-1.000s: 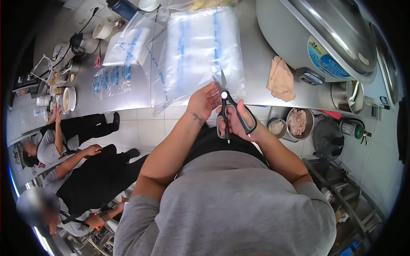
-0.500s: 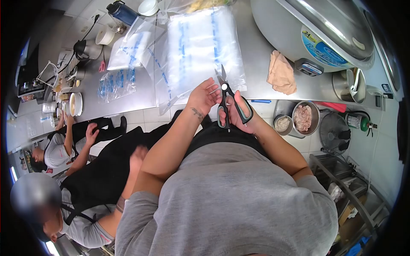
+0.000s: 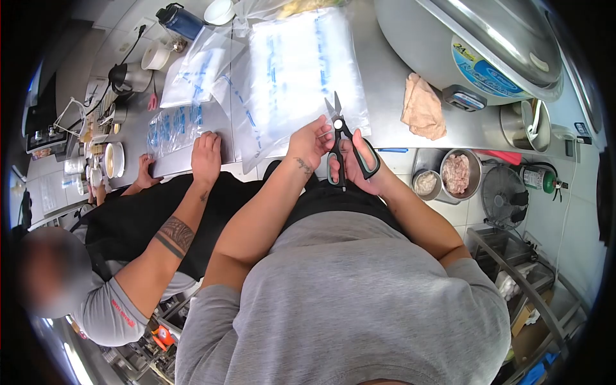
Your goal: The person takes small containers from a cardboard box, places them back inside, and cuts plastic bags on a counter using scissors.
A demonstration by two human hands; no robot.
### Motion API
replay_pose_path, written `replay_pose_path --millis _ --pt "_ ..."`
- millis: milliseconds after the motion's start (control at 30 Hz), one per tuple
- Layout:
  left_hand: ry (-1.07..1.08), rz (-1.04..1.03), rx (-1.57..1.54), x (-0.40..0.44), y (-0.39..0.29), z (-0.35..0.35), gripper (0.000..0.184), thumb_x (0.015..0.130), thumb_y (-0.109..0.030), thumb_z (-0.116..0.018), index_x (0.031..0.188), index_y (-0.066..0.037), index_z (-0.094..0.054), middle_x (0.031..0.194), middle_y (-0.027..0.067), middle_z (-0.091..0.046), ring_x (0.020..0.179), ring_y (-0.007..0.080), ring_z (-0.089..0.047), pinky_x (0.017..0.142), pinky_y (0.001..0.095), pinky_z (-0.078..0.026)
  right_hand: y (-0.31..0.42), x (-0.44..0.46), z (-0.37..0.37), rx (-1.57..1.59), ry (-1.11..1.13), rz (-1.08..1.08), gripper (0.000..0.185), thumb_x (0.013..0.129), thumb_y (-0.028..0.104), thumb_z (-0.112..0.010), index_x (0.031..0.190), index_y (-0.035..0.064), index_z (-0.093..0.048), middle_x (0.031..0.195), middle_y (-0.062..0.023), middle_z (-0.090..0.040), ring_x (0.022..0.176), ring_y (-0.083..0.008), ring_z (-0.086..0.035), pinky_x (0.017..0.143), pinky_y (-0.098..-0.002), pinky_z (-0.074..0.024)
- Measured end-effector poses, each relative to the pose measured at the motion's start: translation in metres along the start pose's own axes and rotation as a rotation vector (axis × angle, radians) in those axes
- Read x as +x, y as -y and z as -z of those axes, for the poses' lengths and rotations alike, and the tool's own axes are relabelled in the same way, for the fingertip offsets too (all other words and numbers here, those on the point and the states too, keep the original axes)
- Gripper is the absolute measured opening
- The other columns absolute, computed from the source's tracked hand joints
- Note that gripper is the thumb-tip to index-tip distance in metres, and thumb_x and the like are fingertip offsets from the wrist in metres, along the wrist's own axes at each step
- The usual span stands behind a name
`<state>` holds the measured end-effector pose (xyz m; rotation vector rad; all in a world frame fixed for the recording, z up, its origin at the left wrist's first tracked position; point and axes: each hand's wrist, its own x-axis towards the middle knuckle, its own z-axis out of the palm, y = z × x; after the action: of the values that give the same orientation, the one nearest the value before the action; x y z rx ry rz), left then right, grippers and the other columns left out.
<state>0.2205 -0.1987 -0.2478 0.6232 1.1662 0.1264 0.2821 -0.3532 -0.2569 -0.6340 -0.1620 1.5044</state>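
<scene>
Black and grey scissors (image 3: pixel 338 126) are in my right hand (image 3: pixel 360 163), whose fingers pass through the handle loops; the blades are slightly apart and point toward the table. Just left of the blades, my left hand (image 3: pixel 310 142) has its fingers loosely curled and apart, with nothing visible in it. Beyond both hands lies a large stack of clear plastic bags (image 3: pixel 298 70) with blue print. Further left are a smaller bag stack (image 3: pixel 196 70) and a crumpled clear bag (image 3: pixel 174 130).
A co-worker's hands (image 3: pixel 206 157) rest at the steel table's edge on the left. A large rice cooker (image 3: pixel 462 51) and a tan cloth (image 3: pixel 423 109) are at the right. Below the edge sit a bowl of raw meat (image 3: pixel 457 174) and a fan (image 3: pixel 504 196).
The nearer co-worker has moved up to the table, with hands now at its edge. My hands stay close together, and the scissors have shifted slightly in view.
</scene>
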Motion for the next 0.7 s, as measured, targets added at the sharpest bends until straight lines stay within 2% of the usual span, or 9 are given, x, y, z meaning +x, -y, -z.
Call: replay_pose_path --millis 233,333,367,467,567,700 --pt "0.059 0.009 0.043 -0.002 0.000 0.004 0.015 0.089 -0.021 -0.067 0.087 -0.008 -0.061 0.076 0.0007 -0.058 0.065 0.0143 -0.054 0.057 0.0269 -0.047 -0.007 -0.005 0.003 -0.152 -0.041 0.063 0.066 0.091 0.068 -0.039 0.113 0.0072 -0.052 0.078 -0.0033 -0.056 0.072 -0.0160 -0.057 0.069 -0.0286 -0.0452" --pt "0.104 0.023 0.074 -0.009 0.000 0.009 0.017 0.089 -0.022 -0.067 0.081 -0.009 -0.060 0.070 -0.0003 -0.057 0.059 0.0128 -0.051 0.057 0.0254 -0.045 -0.011 -0.002 0.004 -0.103 0.006 0.024 0.071 0.089 0.072 -0.037 0.116 0.0073 -0.051 0.082 -0.0037 -0.057 0.076 -0.0164 -0.057 0.073 -0.0301 -0.0453" --pt "0.061 0.020 0.096 -0.018 -0.002 0.005 0.019 0.088 -0.022 -0.068 0.077 -0.010 -0.059 0.066 -0.0011 -0.055 0.055 0.0112 -0.048 0.055 0.0241 -0.040 -0.007 -0.004 0.000 -0.068 0.042 -0.011 0.077 0.087 0.075 -0.035 0.119 0.0072 -0.049 0.086 -0.0039 -0.056 0.080 -0.0169 -0.056 0.076 -0.0317 -0.0448" --pt "0.009 -0.005 0.153 -0.016 -0.003 0.011 0.019 0.088 -0.022 -0.069 0.075 -0.011 -0.059 0.065 -0.0023 -0.054 0.055 0.0096 -0.046 0.053 0.0242 -0.036 -0.005 -0.003 0.002 -0.071 0.084 -0.008 0.081 0.085 0.078 -0.032 0.122 0.0076 -0.047 0.087 -0.0041 -0.055 0.082 -0.0173 -0.056 0.077 -0.0327 -0.0440" --pt "0.035 -0.039 0.237 -0.015 -0.010 0.019 0.018 0.090 -0.025 -0.066 0.080 -0.013 -0.059 0.069 -0.0042 -0.055 0.059 0.0098 -0.047 0.059 0.0247 -0.039 -0.007 -0.002 0.009 -0.096 0.138 -0.045 0.081 0.085 0.078 -0.032 0.123 0.0080 -0.046 0.087 -0.0040 -0.054 0.082 -0.0174 -0.056 0.076 -0.0320 -0.0437" --pt "0.015 -0.069 0.135 -0.009 -0.017 0.015 0.016 0.090 -0.024 -0.066 0.079 -0.014 -0.059 0.067 -0.0055 -0.053 0.058 0.0087 -0.044 0.056 0.0242 -0.034 0.008 -0.003 0.008 -0.108 0.164 -0.149 0.083 0.084 0.080 -0.032 0.123 0.0083 -0.045 0.091 -0.0044 -0.055 0.082 -0.0169 -0.056 0.076 -0.0307 -0.0437"
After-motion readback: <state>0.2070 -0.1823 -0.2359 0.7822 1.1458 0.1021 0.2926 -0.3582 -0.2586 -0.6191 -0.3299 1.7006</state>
